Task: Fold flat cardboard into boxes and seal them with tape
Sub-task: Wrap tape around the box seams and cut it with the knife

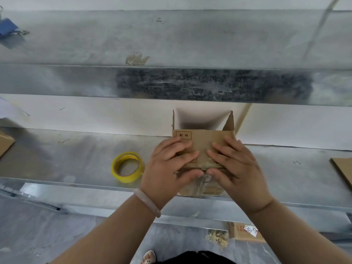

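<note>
Together on box [202, 139], left hand [169, 168], right hand [238, 168], fingers [179, 146] pressed flat, tape roll [127, 167] nearby

Brown cardboard box [202, 140], far flaps upright, yellow tape roll [124, 179] beside

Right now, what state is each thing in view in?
cardboard box: near seam taped shut, far flaps standing open.
left hand: flat, pressing the taped seam.
right hand: flat, pressing the taped seam.
tape roll: lying flat, untouched.
flat cardboard: unfolded, lying at right.
</note>
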A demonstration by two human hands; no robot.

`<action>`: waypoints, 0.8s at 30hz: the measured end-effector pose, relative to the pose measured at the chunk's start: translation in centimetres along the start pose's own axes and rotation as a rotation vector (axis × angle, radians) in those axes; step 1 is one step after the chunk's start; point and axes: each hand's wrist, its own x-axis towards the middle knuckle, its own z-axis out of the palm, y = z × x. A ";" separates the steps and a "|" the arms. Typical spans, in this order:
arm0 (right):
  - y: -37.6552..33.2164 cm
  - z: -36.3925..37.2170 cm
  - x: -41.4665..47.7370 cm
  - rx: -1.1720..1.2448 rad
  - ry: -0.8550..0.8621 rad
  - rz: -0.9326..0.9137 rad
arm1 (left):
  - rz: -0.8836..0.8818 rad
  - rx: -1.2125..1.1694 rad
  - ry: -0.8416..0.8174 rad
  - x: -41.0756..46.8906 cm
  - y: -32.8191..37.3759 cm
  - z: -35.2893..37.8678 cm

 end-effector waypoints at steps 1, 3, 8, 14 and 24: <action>0.3 0.3 0.0 0.000 0.017 -0.003 | -0.013 -0.002 0.002 -0.2 -0.3 0.4; 0.7 0.3 0.0 -0.016 0.028 -0.035 | 0.014 0.003 -0.017 -0.4 -0.9 0.5; 1.8 -0.6 -0.2 -0.003 -0.073 -0.116 | 0.087 -0.009 -0.150 -0.6 -2.2 -0.1; 1.4 -0.3 -1.1 0.103 -0.098 0.049 | -0.016 -0.143 -0.161 -1.5 -2.0 0.0; -2.6 0.6 -1.4 0.600 0.180 0.580 | -0.506 -0.652 0.178 -2.5 2.5 3.1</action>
